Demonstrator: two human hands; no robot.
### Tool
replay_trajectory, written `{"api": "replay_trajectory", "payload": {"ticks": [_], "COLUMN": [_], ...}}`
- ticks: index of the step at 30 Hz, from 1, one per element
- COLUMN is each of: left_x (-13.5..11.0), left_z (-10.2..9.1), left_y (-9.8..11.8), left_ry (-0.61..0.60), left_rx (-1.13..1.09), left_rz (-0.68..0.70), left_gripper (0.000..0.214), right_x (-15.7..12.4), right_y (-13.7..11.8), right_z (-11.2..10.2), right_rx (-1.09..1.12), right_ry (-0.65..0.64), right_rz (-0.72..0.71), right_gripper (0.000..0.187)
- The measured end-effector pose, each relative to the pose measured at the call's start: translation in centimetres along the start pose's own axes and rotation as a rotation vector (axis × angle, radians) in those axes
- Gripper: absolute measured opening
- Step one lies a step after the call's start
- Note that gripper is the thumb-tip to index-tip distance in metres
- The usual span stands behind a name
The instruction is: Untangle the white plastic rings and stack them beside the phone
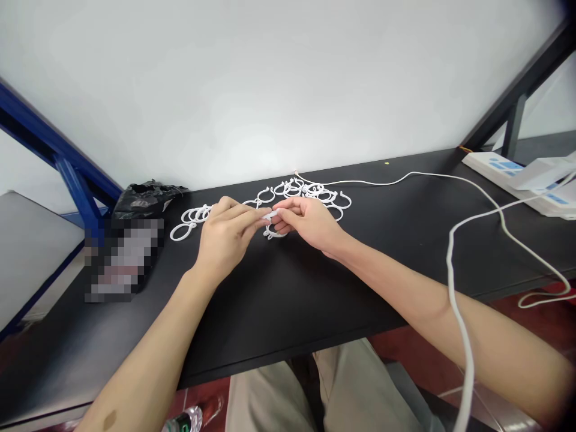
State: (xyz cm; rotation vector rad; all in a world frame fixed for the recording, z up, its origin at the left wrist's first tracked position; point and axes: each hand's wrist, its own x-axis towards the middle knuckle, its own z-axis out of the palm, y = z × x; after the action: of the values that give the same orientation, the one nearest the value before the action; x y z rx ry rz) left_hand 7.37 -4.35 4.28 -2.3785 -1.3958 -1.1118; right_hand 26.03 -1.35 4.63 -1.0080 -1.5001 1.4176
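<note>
1. Khaki cloth trousers [265,399] and a clear plastic bottle [186,420] sit at the lower edge, below the table. The bottle's contents cannot be made out.
2. Thick white cable [459,300] is draped across the right forearm and runs on over the black flat tabletop [279,300].
3. Left hand [225,237] and right hand [310,222] meet at the fingertips mid-table. Both are closed in a pinch on one small white plastic ring [271,216], held just above the tabletop. Judgement: so thin a ring likely handles best gripped close on either side, pads firm.
4. Loose white plastic rings [306,192] are spread just behind the hands, with a few more to the left.
5. Crumpled black plastic bag [144,195] lies far left, near the wall. Its contents are hidden.
</note>
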Motion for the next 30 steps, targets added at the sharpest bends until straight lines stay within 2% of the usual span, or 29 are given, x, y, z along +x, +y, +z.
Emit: {"api": "replay_trajectory", "payload": {"ticks": [7, 11, 13, 16, 18, 20, 23, 27, 30], "left_x": [0.1, 0.1, 0.1, 0.0, -0.2, -0.5, -0.8, -0.5, 0.1], "left_z": [-0.1, 0.0, -0.3, -1.2, -2.0, -2.7, -2.9, -2.0, -1.3], "left_y": [0.0, -0.6, -1.3, -2.4, -3.1, -3.7, -4.1, -3.5, -2.3], "left_ry": [-0.07, -0.063, -0.042, -0.05, -0.124, -0.222, -0.296, -0.168, -0.096], "left_rx": [-0.046, 0.004, 0.115, 0.351, 0.476, 0.542, 0.567, 0.485, 0.25], "left_rz": [-0.031, -0.059, -0.147, -0.379, -0.514, -0.584, -0.589, -0.542, -0.49], "left_gripper": [0.022, 0.022, 0.024, 0.029, 0.034, 0.039, 0.044, 0.039, 0.033], "right_x": [0.1, 0.0, 0.0, 0.0, -0.1, -0.3, -0.4, -0.2, 0.0], "right_y": [0.3, 0.6, 0.8, 1.0, 1.0, 1.0, 1.1, 1.4, 1.5], "right_z": [-0.3, -0.3, -0.3, -0.4, -0.5, -0.4, -0.4, -0.4, -0.5], "right_rx": [-0.053, -0.259, -0.406, -0.614, -0.763, -0.904, -1.049, -1.041, -0.938], "right_ry": [0.006, 0.059, 0.086, 0.069, 0.036, -0.018, -0.106, -0.095, -0.02], "right_rz": [-0.054, -0.176, -0.233, -0.315, -0.375, -0.41, -0.407, -0.431, -0.494], "right_gripper": [0.007, 0.02, 0.027, 0.024, 0.024, 0.025, 0.022, 0.019, 0.017]}}
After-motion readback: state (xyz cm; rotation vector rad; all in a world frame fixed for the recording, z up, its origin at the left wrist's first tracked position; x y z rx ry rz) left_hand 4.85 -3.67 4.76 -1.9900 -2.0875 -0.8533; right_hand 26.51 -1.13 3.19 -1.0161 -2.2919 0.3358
